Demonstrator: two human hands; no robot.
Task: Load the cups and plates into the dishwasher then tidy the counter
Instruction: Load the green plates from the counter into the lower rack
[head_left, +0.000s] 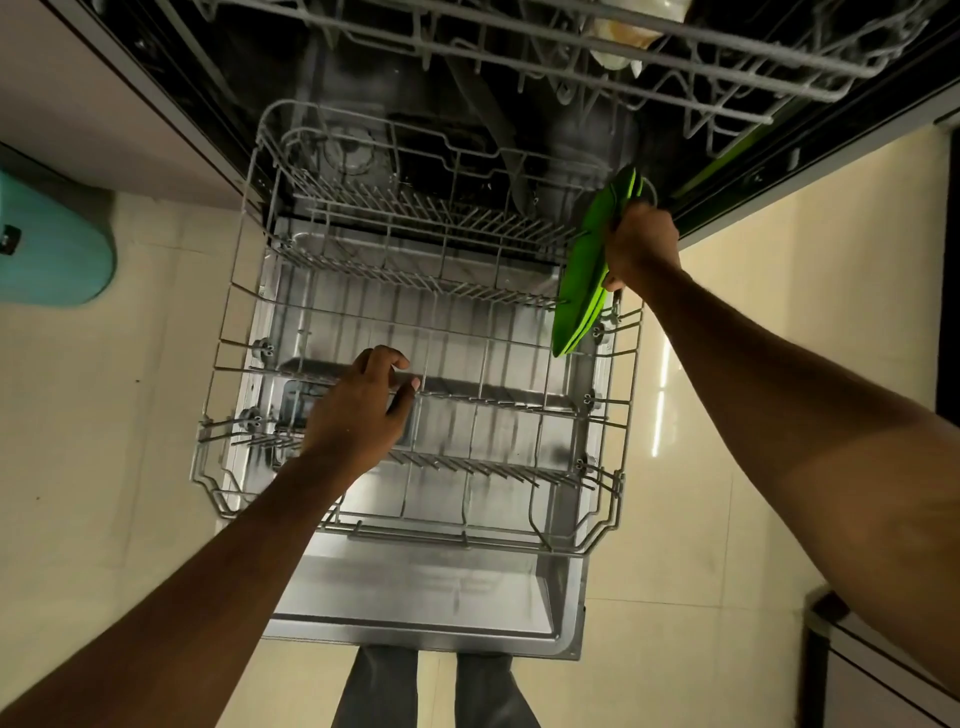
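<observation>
While gripping green plates (584, 275) on edge, right hand (641, 247) at lower rack (415, 312) right side. Left hand (358, 410) open, empty, nearer front tines.

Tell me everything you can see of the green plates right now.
The green plates are bright green with a smooth, plastic-looking finish; at least two are stacked flush, edges visible. They stand on edge, tilted, at the right side of the lower rack. The right hand grips their upper rim; their lower edge sits among the rack wires.
</observation>
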